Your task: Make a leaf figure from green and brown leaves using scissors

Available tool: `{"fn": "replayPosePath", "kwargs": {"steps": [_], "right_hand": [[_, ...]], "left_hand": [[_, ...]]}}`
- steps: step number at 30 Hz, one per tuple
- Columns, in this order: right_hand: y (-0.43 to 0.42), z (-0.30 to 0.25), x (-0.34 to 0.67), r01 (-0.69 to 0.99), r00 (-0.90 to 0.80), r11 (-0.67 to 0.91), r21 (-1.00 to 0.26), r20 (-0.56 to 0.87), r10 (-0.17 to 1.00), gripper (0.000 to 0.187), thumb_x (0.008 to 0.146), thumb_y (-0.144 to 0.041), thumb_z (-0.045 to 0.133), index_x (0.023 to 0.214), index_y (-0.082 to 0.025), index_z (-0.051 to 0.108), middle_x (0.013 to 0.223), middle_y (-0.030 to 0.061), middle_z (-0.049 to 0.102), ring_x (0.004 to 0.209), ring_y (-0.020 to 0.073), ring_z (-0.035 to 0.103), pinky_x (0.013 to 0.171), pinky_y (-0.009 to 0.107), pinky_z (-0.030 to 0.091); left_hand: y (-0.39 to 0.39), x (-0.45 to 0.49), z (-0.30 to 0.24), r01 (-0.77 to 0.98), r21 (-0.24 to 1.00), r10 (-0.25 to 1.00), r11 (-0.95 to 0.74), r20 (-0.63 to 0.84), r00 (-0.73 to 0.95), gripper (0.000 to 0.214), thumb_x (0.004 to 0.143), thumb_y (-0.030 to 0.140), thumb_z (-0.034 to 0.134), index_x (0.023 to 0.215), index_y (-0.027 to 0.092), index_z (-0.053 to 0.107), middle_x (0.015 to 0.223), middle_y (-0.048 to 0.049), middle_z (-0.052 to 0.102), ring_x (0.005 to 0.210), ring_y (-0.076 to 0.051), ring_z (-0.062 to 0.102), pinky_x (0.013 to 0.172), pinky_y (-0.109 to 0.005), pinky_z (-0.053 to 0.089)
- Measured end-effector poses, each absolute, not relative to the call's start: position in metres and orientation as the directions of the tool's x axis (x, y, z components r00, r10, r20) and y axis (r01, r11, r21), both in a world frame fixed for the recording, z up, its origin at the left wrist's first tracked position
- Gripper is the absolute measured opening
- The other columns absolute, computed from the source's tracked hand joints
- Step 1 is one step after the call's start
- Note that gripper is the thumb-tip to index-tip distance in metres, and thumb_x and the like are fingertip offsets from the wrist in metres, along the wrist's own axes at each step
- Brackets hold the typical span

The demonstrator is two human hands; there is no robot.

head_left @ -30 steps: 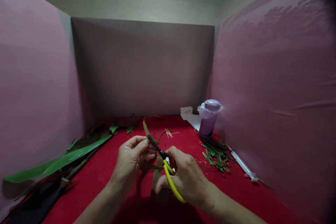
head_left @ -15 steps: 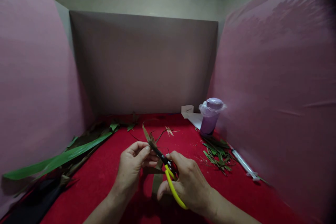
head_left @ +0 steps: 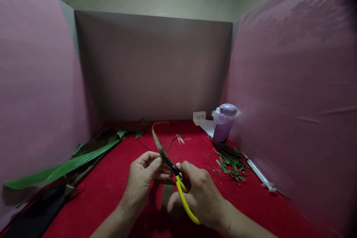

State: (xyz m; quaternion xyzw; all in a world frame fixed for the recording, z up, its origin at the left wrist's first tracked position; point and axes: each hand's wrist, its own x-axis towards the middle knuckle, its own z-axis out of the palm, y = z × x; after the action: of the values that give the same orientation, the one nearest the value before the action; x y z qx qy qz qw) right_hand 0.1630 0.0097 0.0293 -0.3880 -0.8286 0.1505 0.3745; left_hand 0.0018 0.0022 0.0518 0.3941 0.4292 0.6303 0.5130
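Note:
Between the thumb and fingers of my left hand (head_left: 143, 174) is a narrow brownish leaf strip (head_left: 156, 140), its thin tip curling up and to the right. My right hand (head_left: 199, 193) grips yellow-handled scissors (head_left: 186, 206), with their dark blades pointing up and left against the strip beside my left fingertips. The scissors' blade ends are hard to tell from the leaf. Below my hands a wider dull-coloured strip (head_left: 167, 196) hangs or lies, partly hidden.
On the red cloth (head_left: 103, 189) at left lie a long green leaf (head_left: 67, 168) and dark leaves. Several toothpicks (head_left: 180, 139) lie beyond my hands. At right are a purple container (head_left: 222, 130) with plastic wrap, leaf scraps (head_left: 232, 163), a syringe (head_left: 260, 174) and white paper (head_left: 206, 127). Pink side walls enclose the space.
The leaf strip's curled tip shows more clearly and arches further right. Both hands and the scissors have shifted only very slightly right.

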Motion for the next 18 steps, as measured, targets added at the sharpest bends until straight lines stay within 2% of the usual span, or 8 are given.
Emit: {"fn": "replayPosePath", "kwargs": {"steps": [10, 18], "right_hand": [[0.0091, 0.0251, 0.1643, 0.480, -0.427, 0.625, -0.616, 0.458, 0.780, 0.047, 0.059, -0.051, 0.074, 0.077, -0.020, 0.045, 0.060, -0.0054, 0.046, 0.050, 0.0096, 0.032, 0.046, 0.021, 0.029], [0.0078, 0.0268, 0.1650, 0.424, -0.460, 0.628, -0.652, 0.442, 0.770, 0.035, 0.065, -0.030, 0.075, 0.082, -0.019, 0.047, 0.060, -0.0061, 0.048, 0.050, 0.0098, 0.034, 0.048, 0.021, 0.028]], "left_hand": [[-0.0015, 0.0043, 0.0515, -0.290, 0.953, 0.986, -0.092, 0.046, -0.160, 0.015, 0.069, 0.025, 0.068, 0.073, 0.013, 0.060, 0.063, -0.0042, 0.068, 0.054, -0.016, 0.065, 0.050, -0.027, 0.054], [-0.0009, 0.0063, 0.0528, -0.293, 0.952, 0.986, -0.084, 0.038, -0.159, 0.015, 0.069, 0.024, 0.068, 0.071, 0.013, 0.058, 0.061, -0.0029, 0.067, 0.052, -0.015, 0.063, 0.050, -0.026, 0.054]]}}
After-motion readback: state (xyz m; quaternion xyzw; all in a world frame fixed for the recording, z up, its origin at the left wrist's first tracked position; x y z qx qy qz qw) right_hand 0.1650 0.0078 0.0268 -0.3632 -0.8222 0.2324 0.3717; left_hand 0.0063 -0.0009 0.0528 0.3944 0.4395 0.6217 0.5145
